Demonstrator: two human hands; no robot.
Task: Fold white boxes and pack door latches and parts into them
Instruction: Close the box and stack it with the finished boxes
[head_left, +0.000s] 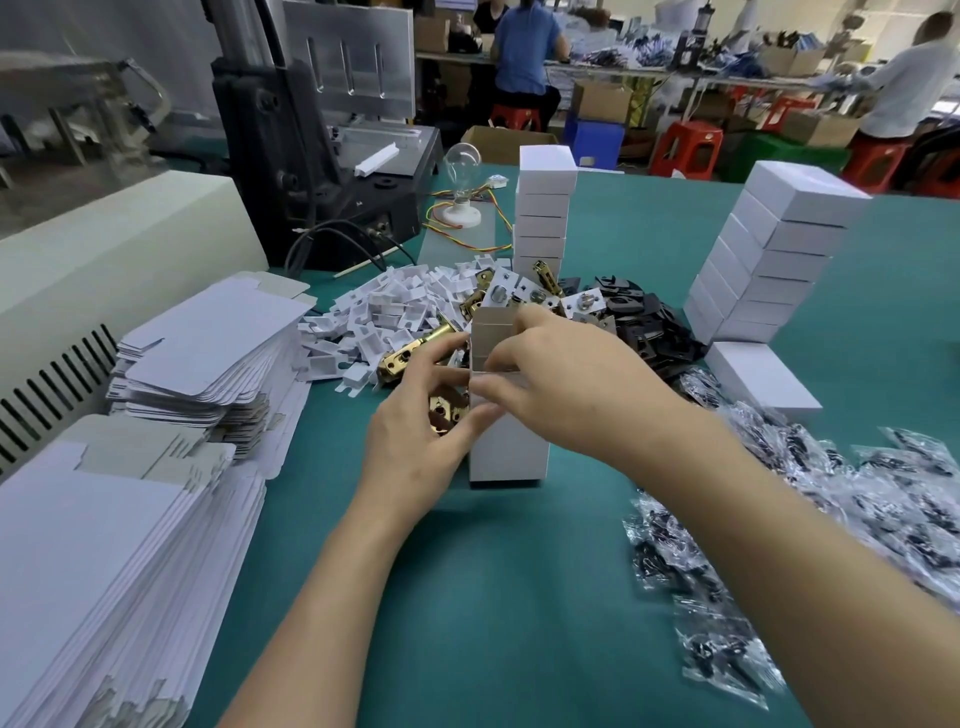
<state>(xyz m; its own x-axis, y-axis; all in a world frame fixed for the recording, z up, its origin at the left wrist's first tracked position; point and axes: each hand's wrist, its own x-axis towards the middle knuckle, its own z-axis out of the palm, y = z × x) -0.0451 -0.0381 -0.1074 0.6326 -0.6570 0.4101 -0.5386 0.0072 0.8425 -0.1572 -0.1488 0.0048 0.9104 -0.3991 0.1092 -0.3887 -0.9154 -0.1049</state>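
On green table stands tall white cardboard box, upright. Top flap pinched by right hand. At box's 9 o'clock, left hand holds shiny gold metal latch.

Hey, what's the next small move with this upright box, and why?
Probably slip the brass latch into the open top of the white box. The box stands upright on the green table, your right hand holds its top flap, and your left hand grips the latch beside the opening, so it looks ready to go in.
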